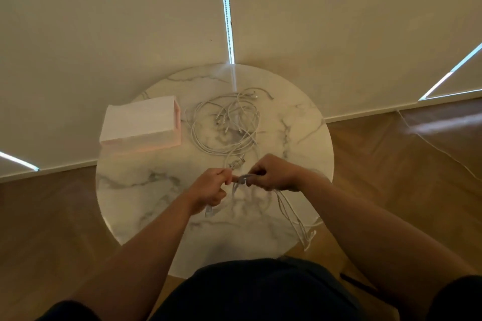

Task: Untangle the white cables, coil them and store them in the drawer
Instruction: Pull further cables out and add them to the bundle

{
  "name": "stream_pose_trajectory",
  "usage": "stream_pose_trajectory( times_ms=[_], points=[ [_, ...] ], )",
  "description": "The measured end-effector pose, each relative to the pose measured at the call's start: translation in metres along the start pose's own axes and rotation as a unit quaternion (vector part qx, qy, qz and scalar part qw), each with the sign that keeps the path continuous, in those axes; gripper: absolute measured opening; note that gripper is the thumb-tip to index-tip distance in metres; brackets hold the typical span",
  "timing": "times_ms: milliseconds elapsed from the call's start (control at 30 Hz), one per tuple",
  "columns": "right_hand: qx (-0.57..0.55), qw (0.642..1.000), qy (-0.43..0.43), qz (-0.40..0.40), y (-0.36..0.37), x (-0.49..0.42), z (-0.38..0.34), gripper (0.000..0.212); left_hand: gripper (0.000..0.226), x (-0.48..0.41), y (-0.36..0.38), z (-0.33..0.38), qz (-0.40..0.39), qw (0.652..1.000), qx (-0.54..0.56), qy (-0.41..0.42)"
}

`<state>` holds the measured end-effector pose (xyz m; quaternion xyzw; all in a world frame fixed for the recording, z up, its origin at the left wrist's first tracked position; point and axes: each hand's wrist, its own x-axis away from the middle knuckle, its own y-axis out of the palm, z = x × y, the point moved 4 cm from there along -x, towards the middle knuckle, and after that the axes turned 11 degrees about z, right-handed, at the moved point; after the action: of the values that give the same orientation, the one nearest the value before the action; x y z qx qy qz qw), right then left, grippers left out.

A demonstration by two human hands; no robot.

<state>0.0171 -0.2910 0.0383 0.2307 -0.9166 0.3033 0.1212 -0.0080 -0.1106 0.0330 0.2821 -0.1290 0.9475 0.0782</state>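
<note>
both hands (pixel 243 180) gripping thin white cables (pixel 227 122), round marble table (pixel 125 190), pink drawer box (pixel 142 122)

forearms (pixel 146 242): bare | clothing (pixel 255 292): dark, perhaps black

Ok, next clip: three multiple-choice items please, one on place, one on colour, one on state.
1. Where is the box relative to the cable tangle? A left of it; B right of it; C on it.
2. The table top is: A black; B white marble, grey-veined; C bare wood.
3. The left hand and right hand: A lie flat; B both grip cable strands; C only the left grips.
Key: 1A, the box lies at the tangle's left; 2B, grey veins on white; 3B, fingers of both curl round strands.
</note>
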Motion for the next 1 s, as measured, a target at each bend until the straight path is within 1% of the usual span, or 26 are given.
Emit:
stream_pose_trajectory(
  times_ms=[133, 200, 233, 267, 333, 400, 433, 533, 600, 667, 700, 733, 800, 867, 900, 933, 1000],
  points=[
    [-0.033, 0.999, -0.035, 0.020, -0.025, 0.014, 0.005, 0.016, 0.029, 0.005, 0.029, 0.008, -0.015, 0.998, 0.044, -0.030],
    [-0.039, 0.998, -0.040, 0.024, -0.031, 0.020, 0.009, 0.020, 0.031, 0.008, 0.039, 0.016, -0.021, 0.995, 0.085, -0.042],
    [-0.042, 0.999, -0.027, 0.018, -0.033, 0.021, 0.014, 0.025, 0.032, 0.008, 0.040, 0.020, -0.024, 0.993, 0.111, -0.041],
    [-0.043, 0.999, -0.007, 0.001, -0.033, 0.023, 0.020, 0.030, 0.033, 0.008, 0.040, 0.024, -0.026, 0.990, 0.135, -0.037],
    [-0.016, 0.997, 0.037, -0.069, -0.028, 0.026, 0.036, 0.036, 0.035, 0.007, 0.034, 0.032, -0.015, 0.985, 0.167, -0.031],
    [0.031, 0.986, 0.094, -0.137, -0.022, 0.031, 0.055, 0.034, 0.037, 0.008, 0.025, 0.040, 0.009, 0.982, 0.186, -0.022],
    [0.051, 0.977, 0.129, -0.159, -0.021, 0.033, 0.065, 0.031, 0.038, 0.008, 0.021, 0.044, 0.020, 0.980, 0.199, -0.018],
    [0.127, 0.950, 0.220, -0.182, -0.026, 0.041, 0.088, 0.033, 0.038, 0.010, 0.014, 0.049, 0.023, 0.977, 0.211, -0.009],
    [0.171, 0.932, 0.259, -0.188, -0.036, 0.045, 0.092, 0.041, 0.037, 0.011, 0.017, 0.048, 0.013, 0.977, 0.210, -0.013],
    [0.198, 0.910, 0.286, -0.227, -0.042, 0.050, 0.088, 0.045, 0.037, 0.013, 0.022, 0.048, 0.002, 0.975, 0.220, -0.016],
    [0.203, 0.905, 0.287, -0.240, -0.043, 0.050, 0.085, 0.045, 0.037, 0.014, 0.024, 0.049, -0.004, 0.974, 0.225, -0.015],
    [0.199, 0.908, 0.281, -0.239, -0.043, 0.048, 0.082, 0.046, 0.038, 0.015, 0.024, 0.052, -0.009, 0.973, 0.232, -0.013],
    [0.188, 0.932, 0.238, -0.198, -0.041, 0.039, 0.079, 0.049, 0.038, 0.016, 0.017, 0.059, -0.012, 0.966, 0.257, -0.005],
    [0.217, 0.948, 0.179, -0.152, -0.041, 0.032, 0.083, 0.043, 0.038, 0.017, 0.003, 0.067, -0.007, 0.953, 0.304, 0.006],
    [0.230, 0.946, 0.174, -0.148, -0.040, 0.032, 0.088, 0.039, 0.037, 0.018, -0.004, 0.072, -0.005, 0.943, 0.332, 0.010],
    [0.236, 0.941, 0.187, -0.154, -0.040, 0.035, 0.096, 0.036, 0.038, 0.018, -0.012, 0.077, -0.002, 0.935, 0.354, 0.014],
    [0.256, 0.930, 0.211, -0.161, -0.040, 0.044, 0.109, 0.031, 0.040, 0.016, -0.023, 0.082, 0.010, 0.932, 0.363, 0.018]
  ],
)
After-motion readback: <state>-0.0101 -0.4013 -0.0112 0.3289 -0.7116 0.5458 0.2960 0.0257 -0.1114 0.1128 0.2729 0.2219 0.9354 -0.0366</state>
